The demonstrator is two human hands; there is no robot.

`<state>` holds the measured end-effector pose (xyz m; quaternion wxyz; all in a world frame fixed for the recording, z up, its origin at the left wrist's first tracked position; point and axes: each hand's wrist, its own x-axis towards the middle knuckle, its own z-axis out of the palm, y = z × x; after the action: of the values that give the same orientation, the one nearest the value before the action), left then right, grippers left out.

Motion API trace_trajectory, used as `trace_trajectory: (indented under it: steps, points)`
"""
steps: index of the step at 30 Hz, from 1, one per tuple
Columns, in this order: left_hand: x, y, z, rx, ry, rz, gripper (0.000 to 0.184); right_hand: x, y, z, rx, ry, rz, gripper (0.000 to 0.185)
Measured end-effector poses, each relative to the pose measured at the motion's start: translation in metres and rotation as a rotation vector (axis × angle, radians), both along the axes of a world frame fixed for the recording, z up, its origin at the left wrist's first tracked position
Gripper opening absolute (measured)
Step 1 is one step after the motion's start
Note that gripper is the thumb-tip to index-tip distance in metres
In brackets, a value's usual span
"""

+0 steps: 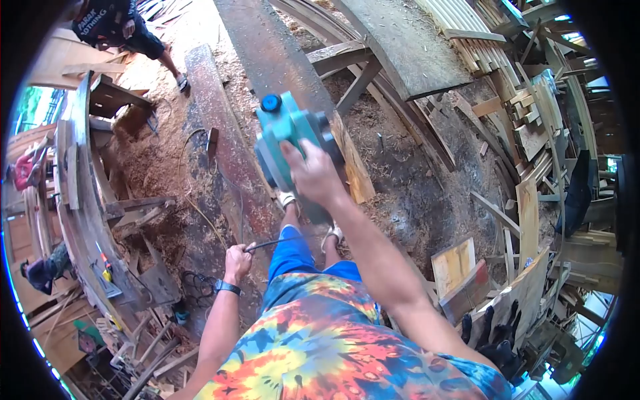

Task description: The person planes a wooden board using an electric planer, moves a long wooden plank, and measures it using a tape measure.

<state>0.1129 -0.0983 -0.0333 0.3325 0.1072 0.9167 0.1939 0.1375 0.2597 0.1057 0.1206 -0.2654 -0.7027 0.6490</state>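
Observation:
A teal electric planer (277,143) with a blue round knob hangs in front of me, slightly blurred. My right hand (319,175) is closed around its handle. Behind the planer runs a long wooden plank (270,50); whether the two touch, I cannot tell. Low and to the left, my left hand (237,265) is closed on a black power cord (272,242), which passes across my blue shorts. That wrist wears a dark watch (227,287).
Reddish planks (220,113) and wood shavings (150,147) cover the ground. A broad board (413,50) lies at upper right, with stacked timber (527,127) beyond. Another person (123,30) stands at upper left. A thin cable (193,207) trails on the left.

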Motion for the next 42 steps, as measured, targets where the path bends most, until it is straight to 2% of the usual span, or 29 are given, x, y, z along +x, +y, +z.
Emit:
trace_trajectory:
  steps: [2, 3, 6, 10, 16, 24, 30, 34, 37, 42]
  points:
    - [0.013, -0.007, -0.008, 0.002, -0.072, 0.067, 0.051, 0.056, -0.021, 0.01, -0.014, -0.005, -0.004, 0.054]
    - [0.017, -0.002, -0.001, -0.045, -0.051, -0.014, 0.051, 0.086, -0.031, 0.02, -0.034, -0.074, 0.015, 0.054]
    - [0.034, 0.0, -0.006, 0.033, -0.039, -0.041, 0.052, 0.172, -0.06, 0.032, -0.063, -0.2, 0.06, 0.053]
    - [0.045, 0.008, -0.006, 0.002, -0.027, -0.12, 0.053, 0.252, -0.088, 0.024, -0.146, -0.257, 0.096, 0.058]
    - [0.037, 0.025, -0.004, 0.042, -0.046, -0.095, 0.052, 0.224, -0.072, 0.034, -0.095, -0.249, 0.09, 0.061]
    - [0.009, 0.014, -0.013, 0.155, -0.058, 0.057, 0.05, 0.1, -0.036, 0.026, -0.047, -0.108, -0.015, 0.054]
    - [-0.001, 0.014, -0.001, 0.138, 0.01, 0.052, 0.053, -0.003, 0.002, -0.001, 0.036, -0.087, -0.049, 0.057]
    - [-0.001, 0.01, -0.004, 0.108, 0.013, 0.02, 0.054, 0.04, 0.003, -0.003, -0.08, -0.019, -0.028, 0.049]
    - [0.012, 0.018, -0.001, 0.138, -0.032, 0.031, 0.055, 0.126, -0.003, 0.018, -0.16, -0.133, 0.003, 0.049]
    - [0.04, 0.05, 0.002, 0.049, -0.067, -0.21, 0.053, 0.253, -0.025, 0.025, -0.227, -0.253, -0.001, 0.075]
